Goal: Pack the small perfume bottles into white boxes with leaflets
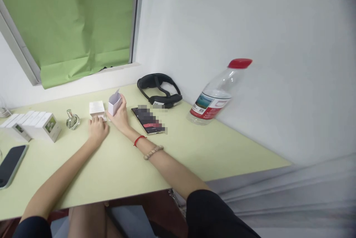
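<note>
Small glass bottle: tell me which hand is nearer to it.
Left. The left hand is to the right of the small glass bottle, touching a white box; the right hand is farther right, holding an open box.

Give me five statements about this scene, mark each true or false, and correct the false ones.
1. The right hand holds an open box. True.
2. The left hand touches a phone. False: its fingers are on a small white box.
3. The plastic bottle has a blue cap. False: it is red.
4. The black headset rests on the table. True.
5. The small glass bottle is to the right of both hands. False: it is to their left.
</note>
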Motion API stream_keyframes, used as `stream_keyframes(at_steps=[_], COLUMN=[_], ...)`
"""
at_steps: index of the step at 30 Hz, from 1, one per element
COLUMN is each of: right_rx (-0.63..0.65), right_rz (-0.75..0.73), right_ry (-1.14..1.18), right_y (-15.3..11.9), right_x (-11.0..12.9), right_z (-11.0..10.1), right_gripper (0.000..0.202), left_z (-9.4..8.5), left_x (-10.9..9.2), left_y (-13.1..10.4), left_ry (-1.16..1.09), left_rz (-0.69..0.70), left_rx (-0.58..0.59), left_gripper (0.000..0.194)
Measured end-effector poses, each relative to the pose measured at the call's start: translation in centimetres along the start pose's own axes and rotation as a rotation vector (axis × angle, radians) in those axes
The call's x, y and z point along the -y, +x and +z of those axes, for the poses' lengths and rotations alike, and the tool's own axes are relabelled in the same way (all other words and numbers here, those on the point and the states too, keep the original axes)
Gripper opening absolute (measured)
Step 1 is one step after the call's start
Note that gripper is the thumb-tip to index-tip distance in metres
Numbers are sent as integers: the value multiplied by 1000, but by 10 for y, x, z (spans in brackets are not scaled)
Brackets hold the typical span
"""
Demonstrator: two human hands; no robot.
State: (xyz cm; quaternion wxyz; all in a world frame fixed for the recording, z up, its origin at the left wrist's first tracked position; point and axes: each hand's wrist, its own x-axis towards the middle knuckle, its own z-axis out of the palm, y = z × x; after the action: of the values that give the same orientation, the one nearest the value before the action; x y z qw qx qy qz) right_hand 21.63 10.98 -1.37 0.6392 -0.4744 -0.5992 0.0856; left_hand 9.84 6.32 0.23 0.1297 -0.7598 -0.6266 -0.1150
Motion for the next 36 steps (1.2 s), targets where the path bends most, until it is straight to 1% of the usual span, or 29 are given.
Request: stream_keyframes(at_steps=[2,5,7,9,11,12,14,17,19,20,23,27,29,31,33,34,36], right_rx=[2,15,29,50,72,80,91,103,119,128,137,121,113,105,99,96,93], right_rz=[2,2,6,1,-8,-12,-18,-10,20,38,82,88,65,44,43,54,98], right_ry=[-1,4,1,-10,-20,-21,-11,16,32,39,62,94,104,113,127,142,194], right_y=[-1,-4,-6,-7,-7,-7,-7,-6,-6,-6,-6,-8,-8,-9,-9,-9,-9], right_x=[-1,0,1,2,4,4,5,6,6,6,5,4,4,5,6,7,8], right_z=[1,2,2,1,0,-1,-2,-3,-3,-3,-2,0,1,0,0,0,-1], right_gripper=[89,91,93,97,102,104,105,101,99,99,94,88,85,83,83,84,87], left_z=[-7,-15,-19,-20,-20,-19,-19,-21,-22,-23,-24,-22,-21,-23,-25,-26,-29], left_x=[-7,-15,-15,-9,2,10,28,58,74,79,85,78,75,74,79,83,95], left_y=[-23,-52,-65,-70,-68,-64,-55,-41,-37,-37,-44,-56,-60,-60,-58,-56,-53], left_ry=[-7,-51,-80,-121,-174,-200,-244,-269,-257,-242,-163,-90,-110,-147,-178,-190,-224], left_rz=[46,208,311,394,440,449,465,486,448,421,378,463,497,490,461,449,437], left_rx=[-56,-140,-201,-260,-283,-270,-200,-40,18,20,-49,-138,-166,-194,-193,-171,-86], left_gripper=[30,33,33,35,38,40,45,49,50,51,52,53,55,61,67,69,70])
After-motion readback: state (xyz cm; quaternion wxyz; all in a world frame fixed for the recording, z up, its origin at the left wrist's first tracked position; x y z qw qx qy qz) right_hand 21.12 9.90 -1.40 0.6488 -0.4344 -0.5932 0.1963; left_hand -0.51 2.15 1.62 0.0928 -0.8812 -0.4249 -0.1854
